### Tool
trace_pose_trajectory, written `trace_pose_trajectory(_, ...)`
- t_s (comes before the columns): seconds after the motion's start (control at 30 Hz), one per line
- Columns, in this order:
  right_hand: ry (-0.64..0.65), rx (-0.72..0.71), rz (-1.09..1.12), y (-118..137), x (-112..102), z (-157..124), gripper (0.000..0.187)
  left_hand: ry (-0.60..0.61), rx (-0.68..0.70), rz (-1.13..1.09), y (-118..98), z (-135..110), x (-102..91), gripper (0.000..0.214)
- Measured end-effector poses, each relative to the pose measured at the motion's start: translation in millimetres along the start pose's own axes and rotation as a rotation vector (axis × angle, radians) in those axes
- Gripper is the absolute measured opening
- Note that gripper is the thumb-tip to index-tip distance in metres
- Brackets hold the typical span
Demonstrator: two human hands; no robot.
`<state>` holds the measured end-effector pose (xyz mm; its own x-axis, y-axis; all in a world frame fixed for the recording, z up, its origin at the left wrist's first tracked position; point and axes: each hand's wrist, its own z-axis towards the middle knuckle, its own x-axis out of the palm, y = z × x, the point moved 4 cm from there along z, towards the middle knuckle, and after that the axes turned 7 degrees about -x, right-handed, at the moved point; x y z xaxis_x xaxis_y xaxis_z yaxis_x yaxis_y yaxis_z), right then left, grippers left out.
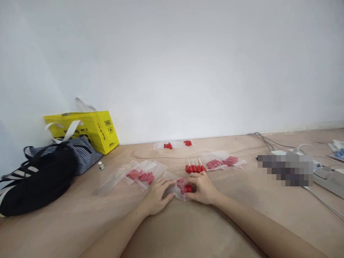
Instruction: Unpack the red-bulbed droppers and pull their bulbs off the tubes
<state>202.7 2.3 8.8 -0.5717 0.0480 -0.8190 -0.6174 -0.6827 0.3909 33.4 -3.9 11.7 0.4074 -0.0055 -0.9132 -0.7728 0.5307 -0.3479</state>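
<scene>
Both hands meet at a small clear plastic bag (pixel 179 190) with red pieces inside, lying on the tan table (pixel 215 222). My left hand (pixel 157 195) rests on the bag's left end, fingers pressing it down. My right hand (pixel 202 187) pinches the bag's right end, where the red pieces show. Just beyond lies a loose row of red-tipped sticks (pixel 194 165). Filled clear bags lie to the left (pixel 143 175) and to the right (pixel 223 161).
A yellow tote bag (pixel 88 130) and a striped bag with a black bag (pixel 45 172) sit at the left by the wall. A small bottle (pixel 101 165) stands near them. More red pieces on clear plastic (pixel 176 144) lie at the back. Cables and a power strip (pixel 328 175) are at the right.
</scene>
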Motion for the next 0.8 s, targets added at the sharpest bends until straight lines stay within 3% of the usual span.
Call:
trace_pose_trajectory(0.2, 0.063, -0.003, -0.059, 4, -2, 0, 0.013, -0.012, -0.021, 0.019, 2, -4, -1.2, 0.030)
trace_pose_trajectory(0.4, 0.116, 0.005, 0.035, -14, -15, -12, 0.007, -0.054, -0.064, 0.035, 12, -23, -5.1, 0.028)
trace_pose_trajectory(0.53, 0.086, 0.013, 0.166, -18, -21, -22, 0.020, -0.078, -0.074, 0.046, 14, -30, -8.3, 0.028)
trace_pose_trajectory(0.67, 0.098, 0.015, 0.161, -18, -21, -28, 0.016, -0.072, -0.057, 0.063, 11, -28, -11.8, 0.027)
trace_pose_trajectory(0.8, 0.022, 0.089, 0.101, -28, -26, -35, 0.014, -0.063, -0.100, 0.119, 10, -26, -16.0, 0.024)
